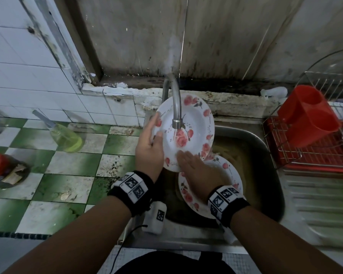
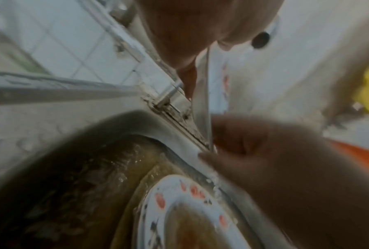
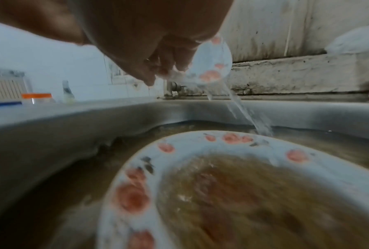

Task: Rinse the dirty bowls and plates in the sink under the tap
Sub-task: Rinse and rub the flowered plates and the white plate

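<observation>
White floral plate (image 1: 188, 123), centre of the head view, is tilted under the tap (image 1: 176, 107); left hand (image 1: 150, 149) grips its rim, right hand (image 1: 194, 165) lies flat-fingered on its lower face. Risk: a wet rim may slip and strike the second plate (image 1: 229, 175) in the murky sink (image 1: 269, 155) below. Wrist views are blurred; the left fingers behind the plate are hidden.

Steel sink (image 1: 269, 155) holds murky water, floral plate (image 1: 229, 171) in it
</observation>
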